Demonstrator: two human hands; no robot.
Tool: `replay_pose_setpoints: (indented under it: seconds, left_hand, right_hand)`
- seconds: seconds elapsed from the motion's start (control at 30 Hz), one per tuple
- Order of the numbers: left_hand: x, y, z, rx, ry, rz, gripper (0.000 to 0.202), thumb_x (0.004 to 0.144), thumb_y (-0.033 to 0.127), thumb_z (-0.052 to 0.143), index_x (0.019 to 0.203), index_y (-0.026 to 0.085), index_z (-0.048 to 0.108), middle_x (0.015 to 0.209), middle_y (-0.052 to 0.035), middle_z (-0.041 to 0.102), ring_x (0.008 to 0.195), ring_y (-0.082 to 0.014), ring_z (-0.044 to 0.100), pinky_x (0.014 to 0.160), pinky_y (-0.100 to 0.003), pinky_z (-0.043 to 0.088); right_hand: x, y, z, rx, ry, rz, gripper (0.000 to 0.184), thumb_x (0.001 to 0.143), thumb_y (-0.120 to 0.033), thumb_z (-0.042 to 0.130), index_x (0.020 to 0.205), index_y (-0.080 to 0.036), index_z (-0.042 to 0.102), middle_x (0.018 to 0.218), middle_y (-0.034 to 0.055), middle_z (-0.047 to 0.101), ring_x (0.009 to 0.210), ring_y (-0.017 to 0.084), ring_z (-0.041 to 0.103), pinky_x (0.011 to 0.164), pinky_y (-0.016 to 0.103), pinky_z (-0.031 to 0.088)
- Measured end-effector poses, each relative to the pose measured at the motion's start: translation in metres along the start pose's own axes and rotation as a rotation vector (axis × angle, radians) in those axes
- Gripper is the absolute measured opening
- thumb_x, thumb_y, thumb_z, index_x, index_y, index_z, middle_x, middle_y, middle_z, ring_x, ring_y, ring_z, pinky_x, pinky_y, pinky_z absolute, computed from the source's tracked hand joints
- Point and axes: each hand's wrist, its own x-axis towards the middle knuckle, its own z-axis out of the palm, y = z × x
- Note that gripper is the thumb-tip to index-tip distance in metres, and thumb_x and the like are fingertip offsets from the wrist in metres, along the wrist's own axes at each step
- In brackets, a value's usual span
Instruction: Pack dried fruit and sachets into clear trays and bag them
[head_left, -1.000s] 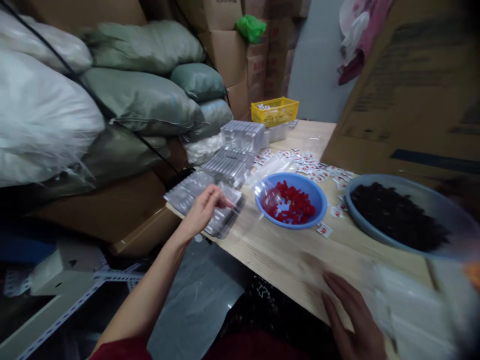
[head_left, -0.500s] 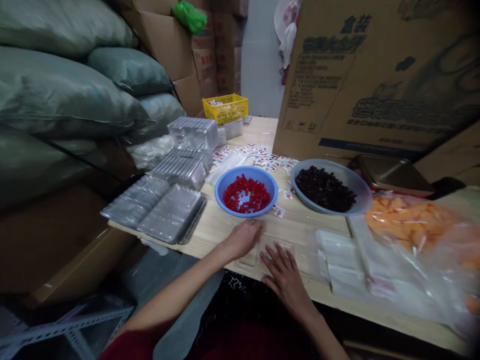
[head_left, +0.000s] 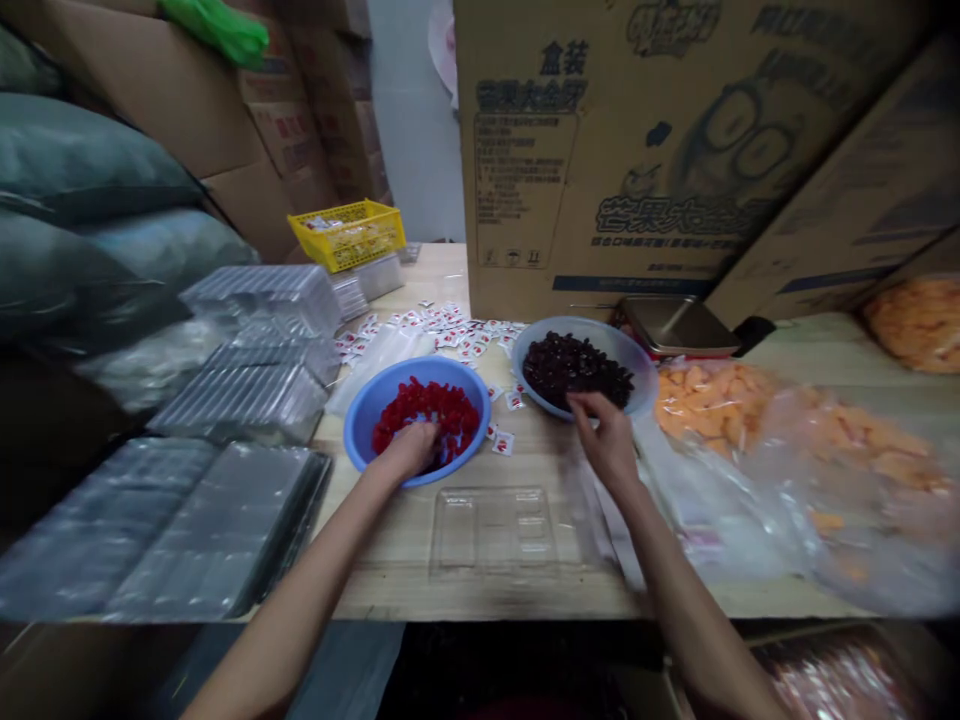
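My left hand [head_left: 409, 450] reaches into the blue bowl [head_left: 360, 405] of red candied pieces [head_left: 435, 408], its fingers curled down among them. My right hand [head_left: 607, 435] rests at the near rim of the grey-blue bowl [head_left: 641, 385] of dark dried fruit [head_left: 574, 365], fingers pinched together at the fruit. A clear plastic compartment tray [head_left: 495, 530] lies flat on the wooden table [head_left: 390, 580] between my forearms, near the front edge.
Stacks of clear trays [head_left: 247, 400] lie at the left. Small white sachets [head_left: 442, 325] are scattered behind the bowls. Bags of orange dried fruit [head_left: 787, 440] lie right. A yellow basket [head_left: 345, 232], a metal scale [head_left: 679, 325] and large cardboard boxes [head_left: 637, 150] stand behind.
Both hands left the clear tray at the table's front edge. My left went into the blue bowl, my right to the dark fruit bowl. The view swung right.
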Motion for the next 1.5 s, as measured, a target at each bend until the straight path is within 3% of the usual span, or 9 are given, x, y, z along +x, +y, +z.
replay_pose_setpoints:
  seconds: [0.17,0.3,0.4,0.5,0.63,0.8,1.1,1.23,1.5]
  left_hand:
    - [-0.001,-0.018,-0.002,-0.014,0.008,0.001,0.027,0.085,0.018,0.055,0.11,0.015,0.066,0.1,-0.0151,0.073,0.098,-0.0268,0.068,0.084,-0.032,0.049]
    - [-0.014,-0.018,-0.016,-0.225,0.215,0.048,0.029,0.088,0.018,0.051,0.111,0.017,0.067,0.111,-0.0108,0.07,0.105,-0.0224,0.065,0.095,-0.031,0.047]
    - [-0.045,0.007,-0.024,-0.402,0.45,0.082,0.025,0.09,0.025,0.051,0.106,0.018,0.07,0.108,-0.009,0.069,0.101,-0.0212,0.064,0.094,-0.033,0.048]
    - [-0.084,0.049,-0.015,-0.565,0.468,0.152,0.025,0.092,0.029,0.052,0.108,0.022,0.069,0.111,-0.0083,0.067,0.104,-0.0211,0.062,0.094,-0.034,0.049]
    - [-0.11,0.091,0.029,-0.684,0.289,0.155,0.022,0.09,0.025,0.054,0.108,0.022,0.067,0.102,-0.0078,0.071,0.092,-0.0196,0.065,0.083,-0.032,0.051]
    - [-0.093,0.103,0.077,-0.56,0.292,0.051,0.018,0.086,0.018,0.056,0.101,0.022,0.066,0.095,-0.0059,0.072,0.089,-0.0199,0.066,0.08,-0.032,0.049]
    - [-0.086,0.111,0.079,-0.48,0.355,0.148,0.015,0.093,0.019,0.049,0.096,0.023,0.063,0.096,-0.0052,0.069,0.091,-0.0192,0.063,0.082,-0.031,0.046]
    - [-0.072,0.129,0.085,-0.512,0.315,0.197,0.013,0.094,0.023,0.051,0.096,0.023,0.064,0.095,-0.0051,0.068,0.088,-0.0187,0.063,0.08,-0.031,0.047]
    - [-0.057,0.133,0.101,-0.274,0.368,0.273,0.023,0.095,0.023,0.051,0.088,0.02,0.073,0.092,-0.008,0.06,0.097,-0.0219,0.054,0.084,-0.035,0.046]
  right_hand:
    - [0.077,0.046,0.008,-0.419,-0.394,0.276,0.018,0.084,-0.012,0.063,0.099,-0.012,0.072,0.103,0.0131,0.072,0.099,0.022,0.067,0.088,0.03,0.049]
    - [0.093,0.058,0.033,-0.43,-0.494,0.275,0.025,0.072,-0.005,0.072,0.096,-0.011,0.071,0.104,0.0141,0.071,0.096,0.02,0.067,0.083,0.025,0.048]
    - [0.089,0.066,0.037,-0.421,-0.548,0.283,0.021,0.076,-0.006,0.067,0.097,-0.007,0.07,0.104,0.0153,0.07,0.093,0.017,0.066,0.081,0.023,0.044]
    - [0.086,0.076,0.031,-0.387,-0.607,0.283,0.021,0.084,-0.006,0.052,0.094,0.0,0.07,0.1,0.0139,0.069,0.091,0.011,0.063,0.079,0.021,0.039]
    - [0.085,0.081,0.026,-0.377,-0.585,0.266,0.018,0.081,-0.006,0.057,0.093,-0.004,0.07,0.104,0.0137,0.07,0.09,0.014,0.062,0.079,0.021,0.04]
    - [0.084,0.075,0.026,-0.357,-0.545,0.233,0.015,0.078,-0.002,0.059,0.084,-0.008,0.071,0.092,0.0134,0.072,0.086,0.017,0.063,0.077,0.023,0.043]
    - [0.086,0.062,0.014,-0.159,-0.27,0.202,0.029,0.084,-0.011,0.057,0.112,-0.006,0.062,0.098,0.0113,0.07,0.082,0.015,0.062,0.078,0.024,0.047]
    - [0.049,0.032,-0.002,0.163,-0.004,0.119,0.017,0.086,-0.025,0.061,0.098,-0.013,0.063,0.089,0.0069,0.067,0.078,0.016,0.06,0.074,0.026,0.048]
    - [-0.09,-0.008,0.008,0.207,-0.298,-0.043,0.008,0.09,-0.023,0.061,0.085,-0.018,0.066,0.084,0.0041,0.068,0.082,0.02,0.06,0.078,0.033,0.043]
